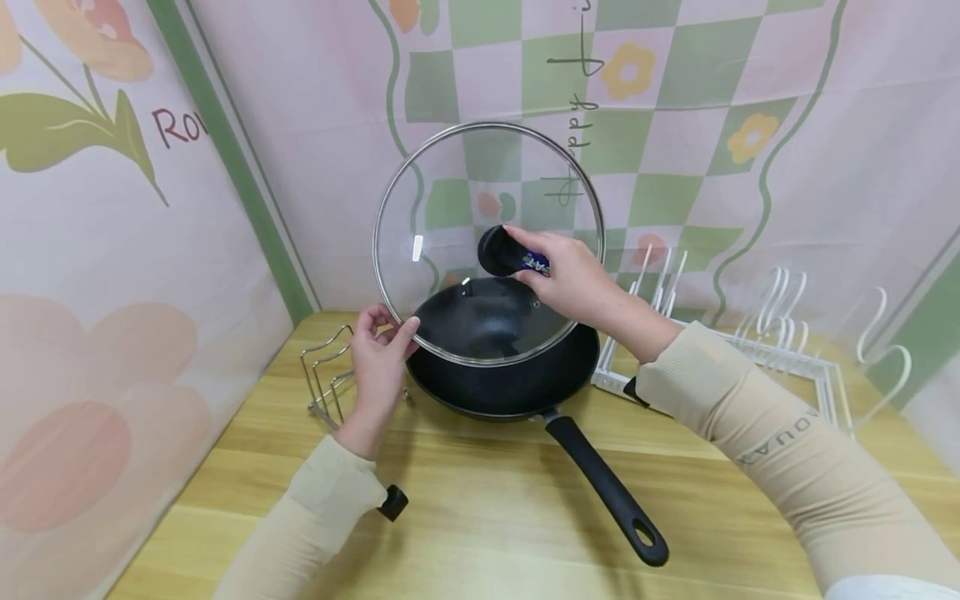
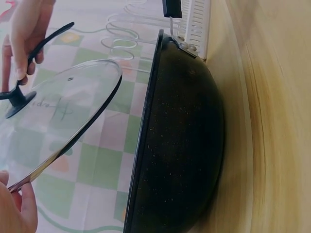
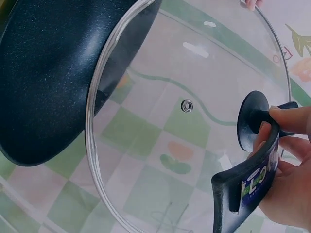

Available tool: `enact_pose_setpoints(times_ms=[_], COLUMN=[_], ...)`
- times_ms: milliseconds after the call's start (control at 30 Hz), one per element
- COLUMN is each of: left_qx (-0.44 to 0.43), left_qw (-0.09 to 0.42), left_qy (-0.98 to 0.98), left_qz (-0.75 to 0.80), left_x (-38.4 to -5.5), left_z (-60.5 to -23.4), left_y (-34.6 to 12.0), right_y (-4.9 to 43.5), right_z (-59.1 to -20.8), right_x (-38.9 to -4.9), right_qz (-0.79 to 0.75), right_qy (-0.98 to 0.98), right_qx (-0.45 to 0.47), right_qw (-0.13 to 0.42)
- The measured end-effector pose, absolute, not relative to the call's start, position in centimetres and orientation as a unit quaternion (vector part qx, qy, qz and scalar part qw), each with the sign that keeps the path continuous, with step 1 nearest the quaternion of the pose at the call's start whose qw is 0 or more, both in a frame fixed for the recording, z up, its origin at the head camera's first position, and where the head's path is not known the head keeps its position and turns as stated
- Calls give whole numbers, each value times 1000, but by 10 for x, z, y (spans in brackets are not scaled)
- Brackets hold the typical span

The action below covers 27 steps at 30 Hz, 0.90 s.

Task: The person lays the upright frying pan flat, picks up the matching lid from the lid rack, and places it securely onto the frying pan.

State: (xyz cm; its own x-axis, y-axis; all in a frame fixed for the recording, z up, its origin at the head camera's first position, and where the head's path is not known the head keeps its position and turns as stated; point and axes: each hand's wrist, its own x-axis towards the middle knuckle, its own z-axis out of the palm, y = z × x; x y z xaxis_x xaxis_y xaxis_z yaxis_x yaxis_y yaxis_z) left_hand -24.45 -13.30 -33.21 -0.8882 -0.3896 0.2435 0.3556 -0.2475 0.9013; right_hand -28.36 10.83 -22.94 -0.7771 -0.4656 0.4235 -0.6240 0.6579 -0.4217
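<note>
A round glass lid (image 1: 442, 200) with a metal rim is tilted up above a black frying pan (image 1: 480, 392). My right hand (image 1: 573, 279) grips the lid's black handle (image 3: 248, 179), which carries a blue label. At the lid's lower left edge, my left hand (image 1: 381, 358) pinches the rim between thumb and fingers. The pan stands on the wooden table, its long black handle (image 1: 607, 487) pointing toward the front right. In the left wrist view the lid (image 2: 73, 111) is apart from the pan's rim (image 2: 146, 126).
A wire rack (image 1: 322, 375) stands left of the pan, partly behind my left hand. On the right is a white rack (image 1: 825, 375) with upright wire loops, partly hidden by my right arm. Patterned cloth (image 1: 675, 75) hangs behind the wooden table (image 1: 450, 517).
</note>
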Motion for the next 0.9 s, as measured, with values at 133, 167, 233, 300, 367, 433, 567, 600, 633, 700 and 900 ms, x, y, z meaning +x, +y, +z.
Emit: enact_pose_setpoints(times_ms=[133,167,233,300,367,433,567,600,633,700,900], left_qx=[17,17,16,18,23,30,38,38,37,36,44], left_qw=[235,236,236,237,234,231,223,221,220,217,203], left_qy=[-571,-571,-573,-572,-568,-561,-551,-550,-549,-545,-539], left_qz=[-787,-786,-784,-785,-789,-794,-803,-804,-805,-809,-816], left_x=[-245,-244,-244,-244,-243,-242,-242,-242,-242,-242,-243], left_z=[-334,-334,-335,-335,-335,-334,-333,-333,-333,-332,-333], left_y=[-133,-133,-133,-134,-134,-134,-134,-134,-134,-134,-135], right_y=[109,110,110,109,109,109,108,108,108,108,108], right_z=[-230,-231,-231,-232,-232,-232,-231,-231,-231,-230,-233], right_x=[-285,-285,-285,-285,-285,-285,-286,-287,-287,-287,-290], right_qz=[269,266,264,262,261,261,266,267,268,271,264], right_qy=[-905,-907,-909,-910,-911,-910,-908,-908,-908,-909,-912], right_qx=[299,297,294,293,293,295,296,295,293,291,289], right_qw=[135,134,130,129,129,131,132,131,130,126,121])
